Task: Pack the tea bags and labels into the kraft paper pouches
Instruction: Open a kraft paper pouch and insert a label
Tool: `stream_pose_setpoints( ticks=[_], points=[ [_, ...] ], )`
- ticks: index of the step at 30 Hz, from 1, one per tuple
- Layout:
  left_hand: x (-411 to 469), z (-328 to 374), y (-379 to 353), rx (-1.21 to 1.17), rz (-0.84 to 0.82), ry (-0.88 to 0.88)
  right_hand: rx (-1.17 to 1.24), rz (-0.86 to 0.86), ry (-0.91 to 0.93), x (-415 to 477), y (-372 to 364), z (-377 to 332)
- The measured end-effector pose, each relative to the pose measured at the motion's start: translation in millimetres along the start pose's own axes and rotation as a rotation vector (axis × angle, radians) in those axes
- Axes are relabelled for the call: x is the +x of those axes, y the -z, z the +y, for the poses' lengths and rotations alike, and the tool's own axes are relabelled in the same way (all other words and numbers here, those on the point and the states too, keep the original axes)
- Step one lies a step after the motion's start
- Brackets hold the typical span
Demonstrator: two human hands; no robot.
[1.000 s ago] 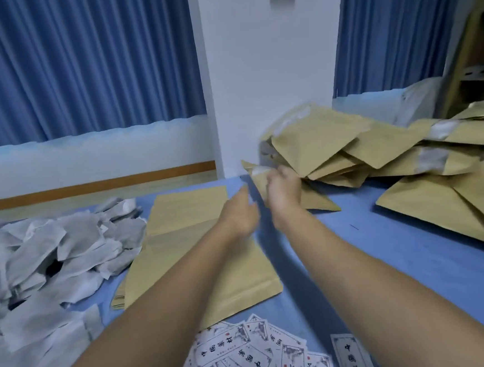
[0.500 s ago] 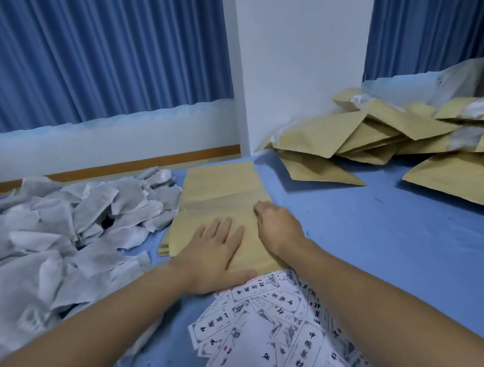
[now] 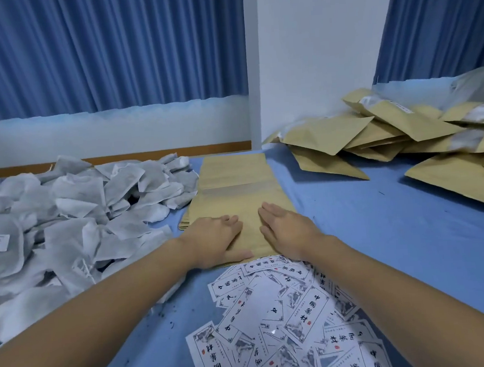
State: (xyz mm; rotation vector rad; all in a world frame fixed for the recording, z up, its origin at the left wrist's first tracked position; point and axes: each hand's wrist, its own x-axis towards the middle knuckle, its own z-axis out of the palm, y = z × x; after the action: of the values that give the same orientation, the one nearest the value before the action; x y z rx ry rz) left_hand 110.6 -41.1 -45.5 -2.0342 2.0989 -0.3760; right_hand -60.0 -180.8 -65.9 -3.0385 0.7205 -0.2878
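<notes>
A stack of flat kraft paper pouches [image 3: 235, 181] lies in the middle of the blue table. My left hand [image 3: 214, 239] rests flat on the near end of the top pouch, fingers straight. My right hand [image 3: 286, 227] lies beside it on the same pouch, fingers straight and pointing left. A large heap of white tea bags [image 3: 72, 214] covers the left side. Printed paper labels [image 3: 277, 319] are scattered on the table just in front of the pouch stack.
A pile of filled kraft pouches [image 3: 381, 131] sits at the back right against a white pillar [image 3: 309, 56]. Blue curtains hang behind. Bare blue tabletop [image 3: 383, 230] shows to the right of my right arm.
Both hands came back from the filled pouch pile at the right to the flat stack. They now lie flat on its top pouch, the right hand a little further right.
</notes>
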Motion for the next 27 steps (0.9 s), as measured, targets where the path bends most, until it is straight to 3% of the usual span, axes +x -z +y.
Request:
stream_pose_setpoints(
  ticks=[7, 15, 21, 27],
  points=[
    [-12.4, 25.2, -2.6, 0.134, 0.022, -0.062, -0.033, -0.309, 0.121, -16.3, 16.6, -9.2],
    [-6.5, 19.8, 5.3, 0.243, -0.005, -0.149, 0.013, -0.231, 0.221, -24.5, 27.3, -10.1],
    [-21.0, 9.5, 4.7, -0.062, -0.023, -0.134, -0.096, -0.254, 0.292, -26.1, 28.7, -17.7],
    [-24.7, 10.1, 1.2, -0.101, -0.077, -0.109, -0.287, -0.303, 0.346, -27.2, 39.6, -28.9]
  ],
)
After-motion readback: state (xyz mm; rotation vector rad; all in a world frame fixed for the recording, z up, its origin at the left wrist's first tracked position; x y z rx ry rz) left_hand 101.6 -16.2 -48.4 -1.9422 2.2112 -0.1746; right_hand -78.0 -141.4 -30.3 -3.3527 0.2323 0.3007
